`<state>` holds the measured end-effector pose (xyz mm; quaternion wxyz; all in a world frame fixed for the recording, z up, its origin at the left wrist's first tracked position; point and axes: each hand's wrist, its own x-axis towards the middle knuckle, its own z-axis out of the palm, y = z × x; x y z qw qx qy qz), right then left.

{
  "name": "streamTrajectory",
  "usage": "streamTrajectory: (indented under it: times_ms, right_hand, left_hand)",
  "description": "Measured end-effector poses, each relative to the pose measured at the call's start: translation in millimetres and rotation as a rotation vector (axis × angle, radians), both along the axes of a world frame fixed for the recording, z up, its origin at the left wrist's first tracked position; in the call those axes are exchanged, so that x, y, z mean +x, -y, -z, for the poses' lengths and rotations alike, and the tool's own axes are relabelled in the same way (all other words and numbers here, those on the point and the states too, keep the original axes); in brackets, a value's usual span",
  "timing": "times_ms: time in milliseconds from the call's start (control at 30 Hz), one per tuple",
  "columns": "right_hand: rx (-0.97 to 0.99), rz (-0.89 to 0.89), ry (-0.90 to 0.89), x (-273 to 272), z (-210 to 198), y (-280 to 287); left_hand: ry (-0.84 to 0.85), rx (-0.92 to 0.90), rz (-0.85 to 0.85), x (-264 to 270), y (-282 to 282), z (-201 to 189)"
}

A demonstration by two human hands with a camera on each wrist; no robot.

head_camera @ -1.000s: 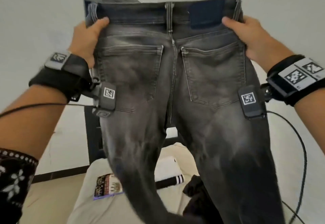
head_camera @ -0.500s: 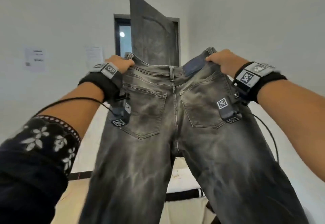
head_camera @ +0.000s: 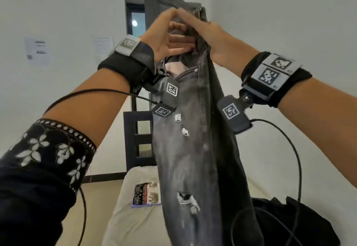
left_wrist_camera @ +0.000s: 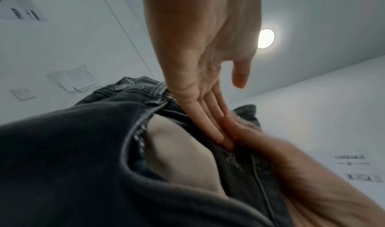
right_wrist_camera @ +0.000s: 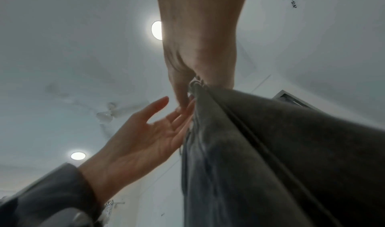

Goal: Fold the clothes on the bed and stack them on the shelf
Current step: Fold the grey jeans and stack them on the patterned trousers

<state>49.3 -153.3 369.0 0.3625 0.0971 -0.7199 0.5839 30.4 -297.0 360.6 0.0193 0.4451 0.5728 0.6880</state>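
Observation:
Dark grey ripped jeans (head_camera: 189,149) hang in front of me, folded in half lengthwise with the legs together. My right hand (head_camera: 210,33) grips the doubled waistband at the top; in the right wrist view its fingers (right_wrist_camera: 183,89) curl round the denim edge (right_wrist_camera: 270,148). My left hand (head_camera: 168,33) is flat, its straight fingers (left_wrist_camera: 208,120) touching the waistband beside a pale pocket lining (left_wrist_camera: 177,156). The jeans' legs hang down over the bed (head_camera: 123,207).
A black garment (head_camera: 289,222) lies heaped on the bed at the right. A small folded patterned cloth (head_camera: 146,195) lies on the bed behind the jeans. A dark slatted frame (head_camera: 131,135) stands at the bed's far end, with an open door (head_camera: 160,8) beyond.
My hands have come together, folding the spread jeans in half lengthwise. My left hand let go of its waistband corner and now lies flat against the denim.

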Motion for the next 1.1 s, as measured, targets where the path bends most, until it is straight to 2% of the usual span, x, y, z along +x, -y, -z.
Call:
streamTrajectory:
  times_ms: [67,100,200,267,367,433,500,567,600,700,833,900,1000,1100]
  right_hand:
    - [0.023,-0.026,-0.031,11,7,-3]
    - [0.016,-0.038,-0.044,13,9,-5]
    - [0.002,-0.068,-0.078,15,22,0]
    - [0.038,-0.083,-0.11,13,29,6]
    - [0.024,-0.104,-0.116,12,33,12]
    - [-0.004,-0.133,-0.11,14,34,11]
    - [-0.014,-0.17,-0.107,16,35,6]
    - [-0.011,-0.227,-0.115,18,36,0]
    - [-0.002,-0.254,-0.111,21,37,-1]
    - [0.04,-0.3,-0.05,24,41,-5]
    - [0.065,-0.304,0.015,22,51,-11]
    - [0.063,-0.309,0.013,21,57,-18]
    - [0.064,-0.288,-0.01,22,64,-25]
    - [0.07,-0.243,-0.035,25,68,-22]
  left_hand:
    - [-0.021,-0.048,0.053,-5,10,-1]
    - [-0.078,-0.092,0.022,-5,13,0]
    - [-0.36,-0.196,-0.22,-2,22,6]
    - [-0.483,-0.165,-0.329,-5,26,13]
    - [-0.457,0.021,-0.387,-18,41,28]
    - [-0.518,0.122,-0.581,-32,57,34]
    - [-0.57,0.096,-0.717,-45,70,36]
    - [-0.551,-0.081,-0.715,-49,74,37]
    - [-0.596,-0.169,-0.725,-50,72,37]
    - [-0.758,-0.28,-0.693,-44,59,31]
    - [-0.781,-0.525,-0.619,-36,45,24]
    - [-0.795,-0.563,-0.596,-37,39,25]
    - [-0.79,-0.516,-0.554,-43,33,28]
    - [-0.885,-0.513,-0.613,-45,27,29]
